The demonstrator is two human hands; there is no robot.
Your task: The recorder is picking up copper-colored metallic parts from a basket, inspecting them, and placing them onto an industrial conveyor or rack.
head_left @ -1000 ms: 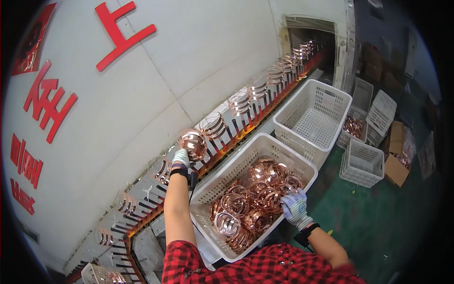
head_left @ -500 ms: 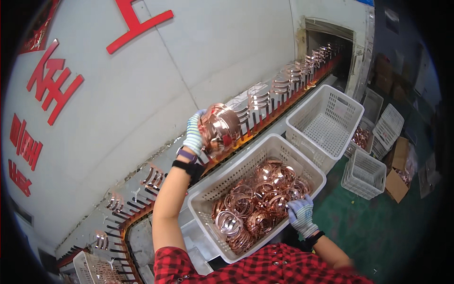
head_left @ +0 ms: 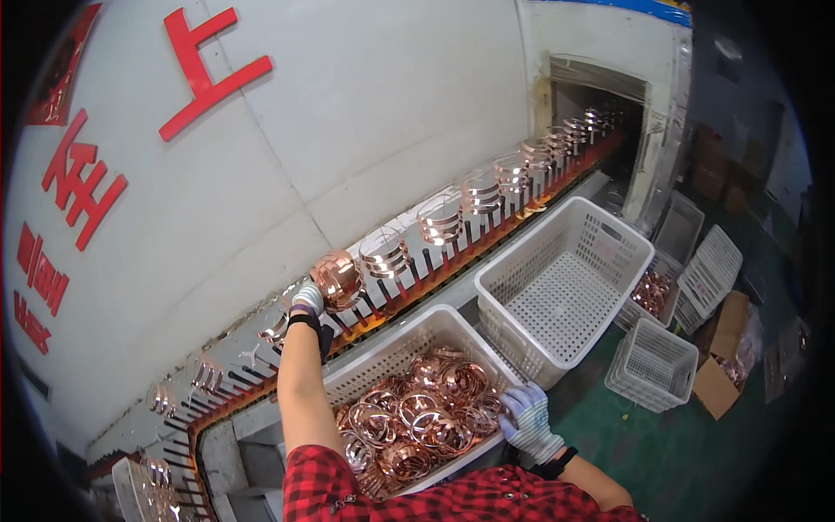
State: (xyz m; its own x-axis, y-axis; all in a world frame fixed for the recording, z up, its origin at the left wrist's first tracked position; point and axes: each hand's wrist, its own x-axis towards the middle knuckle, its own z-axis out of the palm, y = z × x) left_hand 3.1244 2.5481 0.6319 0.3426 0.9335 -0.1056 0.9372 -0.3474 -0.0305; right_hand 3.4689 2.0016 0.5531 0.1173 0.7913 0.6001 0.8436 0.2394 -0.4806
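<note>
My left hand (head_left: 308, 298), in a striped knit glove, reaches out over the conveyor line and grips a rounded stack of shiny copper-coloured metal rings (head_left: 337, 278). Its fingers are partly hidden behind the stack. My right hand (head_left: 531, 424), gloved too, is closed on the right rim of a white plastic crate (head_left: 452, 320). Heaped inside that crate are many loose copper-coloured rings (head_left: 419, 407). More banded copper-coloured pieces (head_left: 440, 224) stand on the line to the right of my left hand, close to the wall.
The conveyor (head_left: 409, 300) carries a row of dark posts and curves round at the lower left. Another white crate (head_left: 565, 287) stands beyond my right hand. Smaller crates (head_left: 652, 364) and a cardboard box (head_left: 720, 383) sit on the green floor. A wall opening (head_left: 600, 96) swallows the line.
The whole view has shifted. My left hand has moved left and lower with the ring stack, closer to the posts. My right hand stays at the crate's right rim.
</note>
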